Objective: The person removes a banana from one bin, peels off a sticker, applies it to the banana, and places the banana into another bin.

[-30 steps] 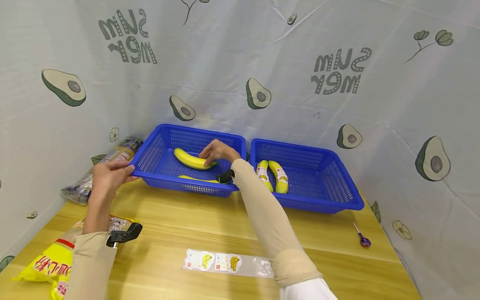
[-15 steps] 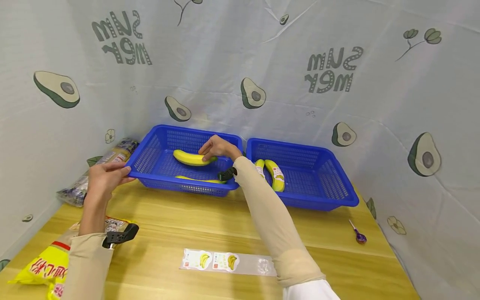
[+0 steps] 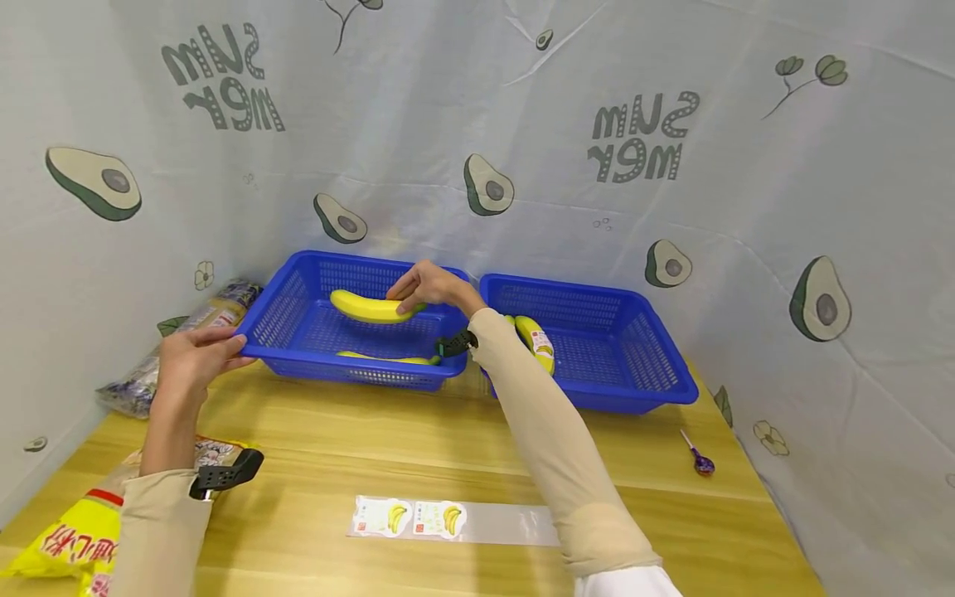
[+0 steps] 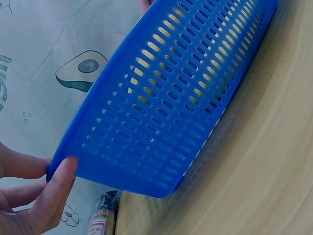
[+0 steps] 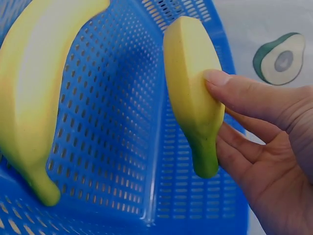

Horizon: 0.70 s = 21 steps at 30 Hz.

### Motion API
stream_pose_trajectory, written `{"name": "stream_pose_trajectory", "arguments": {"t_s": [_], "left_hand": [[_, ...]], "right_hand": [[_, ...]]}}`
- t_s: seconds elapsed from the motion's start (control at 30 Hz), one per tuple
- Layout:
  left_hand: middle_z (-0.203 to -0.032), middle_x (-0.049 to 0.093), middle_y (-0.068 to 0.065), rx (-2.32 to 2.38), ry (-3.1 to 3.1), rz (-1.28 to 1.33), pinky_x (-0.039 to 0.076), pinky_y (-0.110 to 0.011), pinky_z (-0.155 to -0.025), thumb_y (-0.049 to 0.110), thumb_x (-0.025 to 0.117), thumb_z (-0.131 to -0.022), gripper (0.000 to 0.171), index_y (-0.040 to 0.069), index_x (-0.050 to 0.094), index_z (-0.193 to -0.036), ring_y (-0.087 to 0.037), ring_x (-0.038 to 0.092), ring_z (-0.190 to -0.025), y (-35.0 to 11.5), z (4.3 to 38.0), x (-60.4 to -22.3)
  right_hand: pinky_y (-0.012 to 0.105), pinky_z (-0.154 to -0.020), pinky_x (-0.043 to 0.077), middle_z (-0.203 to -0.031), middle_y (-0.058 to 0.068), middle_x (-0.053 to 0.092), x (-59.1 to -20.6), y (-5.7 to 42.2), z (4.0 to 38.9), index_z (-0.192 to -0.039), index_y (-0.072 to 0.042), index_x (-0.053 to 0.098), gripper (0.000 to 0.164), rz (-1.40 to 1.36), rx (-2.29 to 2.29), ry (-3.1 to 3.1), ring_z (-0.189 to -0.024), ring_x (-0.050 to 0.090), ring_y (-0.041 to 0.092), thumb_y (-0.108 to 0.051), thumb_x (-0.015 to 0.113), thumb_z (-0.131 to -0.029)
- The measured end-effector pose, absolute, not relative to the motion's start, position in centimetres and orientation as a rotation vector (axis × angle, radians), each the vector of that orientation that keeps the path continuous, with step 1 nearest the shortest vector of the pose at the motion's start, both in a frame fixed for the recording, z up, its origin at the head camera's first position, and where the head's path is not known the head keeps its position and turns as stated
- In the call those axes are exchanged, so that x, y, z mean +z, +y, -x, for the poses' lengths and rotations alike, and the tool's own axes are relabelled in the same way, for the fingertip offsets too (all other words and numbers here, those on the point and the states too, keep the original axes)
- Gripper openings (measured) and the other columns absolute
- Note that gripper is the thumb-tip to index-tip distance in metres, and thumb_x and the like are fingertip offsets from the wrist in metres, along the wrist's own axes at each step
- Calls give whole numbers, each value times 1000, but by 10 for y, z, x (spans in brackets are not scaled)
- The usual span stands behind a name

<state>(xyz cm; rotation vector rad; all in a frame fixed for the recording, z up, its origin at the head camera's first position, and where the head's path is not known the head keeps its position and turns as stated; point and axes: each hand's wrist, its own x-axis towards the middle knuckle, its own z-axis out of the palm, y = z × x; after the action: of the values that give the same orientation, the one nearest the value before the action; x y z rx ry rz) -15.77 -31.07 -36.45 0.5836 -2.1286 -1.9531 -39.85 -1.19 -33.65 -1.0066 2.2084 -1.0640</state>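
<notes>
My right hand pinches a yellow banana near its green stem end, above the floor of the left blue basket. In the right wrist view, thumb and fingers sit on opposite sides of that banana. A second banana lies in the same basket, along its near wall. My left hand grips the basket's near left corner. The left wrist view shows its thumb and fingers on either side of the blue rim.
Beside it stands another blue basket with labelled bananas, partly hidden by my right sleeve. A label strip and lollipop lie on the wooden table. Packaged food bags sit at the left; a patterned curtain hangs behind.
My right hand has raised the banana slightly off the basket floor. The left hand keeps its grip on the corner. The whole head view has shifted, moving the scene left.
</notes>
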Motion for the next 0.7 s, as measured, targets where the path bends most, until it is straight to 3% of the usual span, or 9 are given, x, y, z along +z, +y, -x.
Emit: {"name": "stream_pose_trajectory", "arguments": {"t_s": [0.7], "left_hand": [[-87, 61, 12, -1874, -2216, -617, 63, -19, -72, 6, 59, -109, 55, -18, 40, -155, 2, 72, -69, -310, 158, -363]], "right_hand": [[35, -96, 63, -132, 22, 73, -312, 25, 379, -131, 7, 73, 36, 1177, -1042, 2207, -119, 75, 30, 6, 77, -96]]}}
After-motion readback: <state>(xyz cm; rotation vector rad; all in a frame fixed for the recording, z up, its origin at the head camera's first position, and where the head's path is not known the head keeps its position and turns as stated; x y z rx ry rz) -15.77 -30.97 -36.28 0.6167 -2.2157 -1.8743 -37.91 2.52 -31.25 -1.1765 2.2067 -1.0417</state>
